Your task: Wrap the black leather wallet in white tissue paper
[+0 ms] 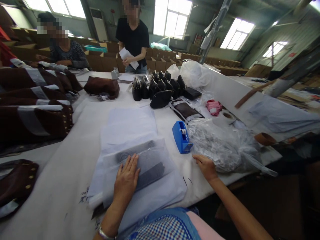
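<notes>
My left hand (127, 180) lies flat with fingers stretched on a dark, flat item (152, 175) that shows through translucent white wrapping. Under the wrapping are stacked sheets of white paper (131, 121). To the right, my right hand (206, 166) is closed, thumb and fingertips pressed together, just in front of a blue tape dispenser (180, 138). Anything in that pinch is too small to make out. Close beside the same hand rests a clear plastic bag (220, 143) full of small whitish packets.
Brown studded bags (35, 116) crowd the left side. Several small black pouches (161, 98) stand at the table's far middle, near a wrapped brown item (186, 110). A brown tape roll (265, 139) lies right. Two people are across the table; one standing person (132, 38) holds white paper.
</notes>
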Action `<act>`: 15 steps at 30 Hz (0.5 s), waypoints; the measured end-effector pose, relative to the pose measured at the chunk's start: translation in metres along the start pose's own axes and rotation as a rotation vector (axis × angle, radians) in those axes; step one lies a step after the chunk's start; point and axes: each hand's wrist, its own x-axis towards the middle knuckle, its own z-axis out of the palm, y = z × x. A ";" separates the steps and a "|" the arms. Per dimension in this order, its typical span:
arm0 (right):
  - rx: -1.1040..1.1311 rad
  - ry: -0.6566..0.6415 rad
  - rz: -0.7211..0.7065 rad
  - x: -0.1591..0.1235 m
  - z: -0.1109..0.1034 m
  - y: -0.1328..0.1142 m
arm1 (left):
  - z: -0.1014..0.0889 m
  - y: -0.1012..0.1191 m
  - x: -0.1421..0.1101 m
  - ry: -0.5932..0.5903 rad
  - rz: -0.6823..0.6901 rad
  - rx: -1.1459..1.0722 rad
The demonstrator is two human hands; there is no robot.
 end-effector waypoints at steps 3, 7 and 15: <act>-0.266 -0.158 -0.359 0.002 -0.025 -0.016 | -0.008 -0.001 0.003 0.015 -0.021 -0.066; -0.323 -0.328 -0.695 0.020 -0.038 -0.053 | -0.018 -0.007 0.007 0.014 -0.143 -0.154; -0.090 -0.739 -1.095 0.060 0.016 -0.168 | -0.026 -0.028 0.015 0.072 -0.260 -0.246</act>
